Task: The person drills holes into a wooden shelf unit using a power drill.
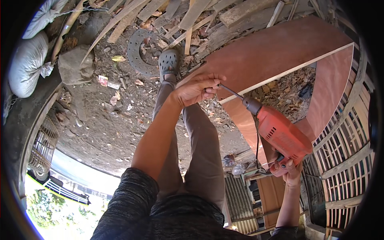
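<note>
Your right palm is mostly hidden behind the handle, and the far side of the red drill (282, 134) can't be seen. The tip of its long bit (232, 92) gets lost at your left fingertips – too small to say whether a fastener sits there. The black cord (257, 140) drops past the handle and gets hard to follow; the rim cuts off the slatted wall (348, 168) and the white sacks (29, 65).

Grip: your right hand (293, 175) is wrapped firmly on the drill's handle, fingers up by the trigger. Your left hand (198, 89) has its thumb and fingers bent in close around the bit's tip (clamped on it or merely touching, can't tell).

The drill is right of your legs, tilted, bit pointing up and left. Behind the bit lies the reddish-brown board (276, 52), part of an angled panel assembly on littered dirt – your grey clog (169, 62) stands near its left end.
</note>
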A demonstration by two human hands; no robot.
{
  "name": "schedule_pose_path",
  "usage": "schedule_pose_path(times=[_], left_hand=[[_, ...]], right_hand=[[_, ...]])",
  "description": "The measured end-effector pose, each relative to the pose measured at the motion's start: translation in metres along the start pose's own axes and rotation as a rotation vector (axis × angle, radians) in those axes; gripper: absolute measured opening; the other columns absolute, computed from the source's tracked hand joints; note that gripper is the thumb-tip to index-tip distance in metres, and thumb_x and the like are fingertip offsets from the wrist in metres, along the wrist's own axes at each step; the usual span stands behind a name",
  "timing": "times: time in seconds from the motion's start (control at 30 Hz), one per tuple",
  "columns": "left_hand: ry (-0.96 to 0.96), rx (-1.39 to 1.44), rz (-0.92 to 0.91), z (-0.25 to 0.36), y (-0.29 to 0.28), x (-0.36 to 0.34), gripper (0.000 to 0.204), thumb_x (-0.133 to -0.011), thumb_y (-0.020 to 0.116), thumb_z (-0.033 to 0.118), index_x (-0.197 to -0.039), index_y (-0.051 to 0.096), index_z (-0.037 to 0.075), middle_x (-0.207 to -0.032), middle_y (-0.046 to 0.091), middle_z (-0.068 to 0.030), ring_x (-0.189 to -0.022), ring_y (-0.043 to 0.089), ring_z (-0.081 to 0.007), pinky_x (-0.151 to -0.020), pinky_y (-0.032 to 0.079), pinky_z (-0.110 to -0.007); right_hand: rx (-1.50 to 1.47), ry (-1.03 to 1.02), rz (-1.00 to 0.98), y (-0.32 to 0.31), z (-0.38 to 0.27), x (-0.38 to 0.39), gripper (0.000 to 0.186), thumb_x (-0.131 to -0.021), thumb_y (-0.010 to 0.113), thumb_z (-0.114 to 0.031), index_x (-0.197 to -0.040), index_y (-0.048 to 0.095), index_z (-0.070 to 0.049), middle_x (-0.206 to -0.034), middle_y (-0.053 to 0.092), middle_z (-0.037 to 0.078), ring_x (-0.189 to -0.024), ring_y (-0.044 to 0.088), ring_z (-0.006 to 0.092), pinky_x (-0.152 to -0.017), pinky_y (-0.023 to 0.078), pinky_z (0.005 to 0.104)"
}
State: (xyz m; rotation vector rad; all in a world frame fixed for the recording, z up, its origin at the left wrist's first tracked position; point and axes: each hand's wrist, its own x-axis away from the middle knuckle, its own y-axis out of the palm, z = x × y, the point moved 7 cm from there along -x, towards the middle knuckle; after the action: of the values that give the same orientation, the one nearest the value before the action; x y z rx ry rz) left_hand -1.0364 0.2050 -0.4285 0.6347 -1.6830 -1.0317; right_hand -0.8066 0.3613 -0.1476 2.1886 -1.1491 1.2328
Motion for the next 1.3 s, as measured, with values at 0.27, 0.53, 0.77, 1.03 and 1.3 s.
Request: schedule_pose_path(times=[0.27, 0.53, 0.77, 1.03, 1.3], left_hand=[[0.021, 0.017, -0.01, -0.001, -0.003, -0.002, 0.03, -0.108, 0.056, 0.013, -0.135, 0.053, 0.002, -0.087, 0.043, 0.0055, -0.071, 0.039, -0.0043, -0.062, 0.038, -0.021], [0.03, -0.027, 0.033, 0.003, -0.01, -0.004, 0.03, -0.107, 0.057, 0.015, -0.134, 0.054, 0.002, -0.089, 0.044, 0.0059, -0.072, 0.039, -0.0034, -0.062, 0.037, -0.02], [-0.003, -0.125, 0.045, 0.007, -0.012, -0.001, 0.03, -0.106, 0.061, 0.017, -0.134, 0.057, 0.005, -0.092, 0.048, 0.0061, -0.072, 0.038, -0.0023, -0.061, 0.035, -0.019], [0.133, -0.514, 0.197, 0.02, -0.019, -0.002, 0.039, -0.101, 0.071, 0.026, -0.131, 0.06, 0.005, -0.09, 0.055, 0.008, -0.07, 0.041, -0.0023, -0.06, 0.035, -0.019], [0.144, -0.271, 0.275, 0.011, -0.023, -0.005, 0.034, -0.097, 0.076, 0.022, -0.124, 0.065, 0.004, -0.089, 0.061, 0.0078, -0.064, 0.043, -0.0013, -0.055, 0.033, -0.018]], right_hand=[[-0.007, 0.019, -0.026, 0.004, 0.0, -0.004, 0.08, -0.093, 0.079, -0.034, -0.148, 0.032, -0.001, -0.112, 0.066, 0.023, -0.077, 0.068, 0.0202, -0.063, 0.06, 0.0339], [-0.005, 0.054, -0.061, -0.001, 0.003, -0.008, 0.079, -0.094, 0.078, -0.032, -0.15, 0.031, -0.004, -0.117, 0.064, 0.025, -0.077, 0.067, 0.0223, -0.066, 0.059, 0.0357], [0.014, 0.06, -0.056, -0.011, 0.007, -0.009, 0.075, -0.093, 0.079, -0.032, -0.146, 0.034, -0.004, -0.112, 0.065, 0.022, -0.073, 0.066, 0.0236, -0.065, 0.057, 0.0362], [0.194, 0.039, -0.022, -0.007, -0.014, -0.019, 0.078, -0.086, 0.085, -0.038, -0.138, 0.043, 0.002, -0.098, 0.067, 0.014, -0.073, 0.067, 0.0187, -0.064, 0.057, 0.0333], [0.285, 0.015, -0.026, -0.003, -0.019, -0.02, 0.073, -0.086, 0.086, -0.036, -0.134, 0.047, 0.003, -0.096, 0.067, 0.012, -0.075, 0.068, 0.0183, -0.067, 0.057, 0.0321]])
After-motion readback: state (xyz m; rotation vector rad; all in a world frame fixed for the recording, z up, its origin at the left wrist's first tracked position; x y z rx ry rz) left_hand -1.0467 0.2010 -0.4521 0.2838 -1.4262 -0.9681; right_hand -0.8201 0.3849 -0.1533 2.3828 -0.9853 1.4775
